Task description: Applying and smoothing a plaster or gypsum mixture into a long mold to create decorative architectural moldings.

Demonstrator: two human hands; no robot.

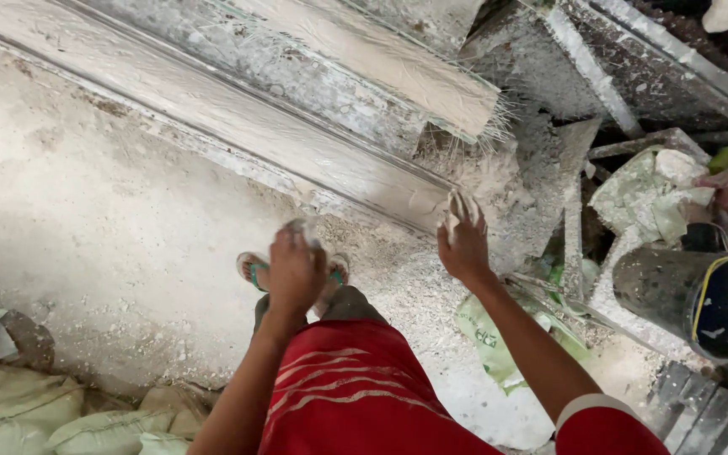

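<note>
Below the slanted end of the long plaster moulding (pixel 297 143), both hands are raised, each closed on a pale wad of fibre wet with plaster. The right hand (pixel 465 248) sits nearer the work: its wad (pixel 458 206) is touching or almost touching the moulding's lower end, just beside the frayed fibres (pixel 490 126) that stick out of the piece stacked above. The left hand (pixel 295 271) is lower and well apart from that end, its grip clamped on a smaller wad (pixel 303 226) of which only a tip shows above the fingers (the rest is hidden in the fist).

The moulding's long axis runs from upper left down to lower right, so its end lies up and slightly left of the right hand and up and to the right of the left hand. Under the hands, sandalled feet (pixel 250 268) stand on a floor (pixel 86 219) caked with white dust and crumbs. A dark drum (pixel 701 295) lies at the right, with filled sacks (pixel 52 421) at lower left.
</note>
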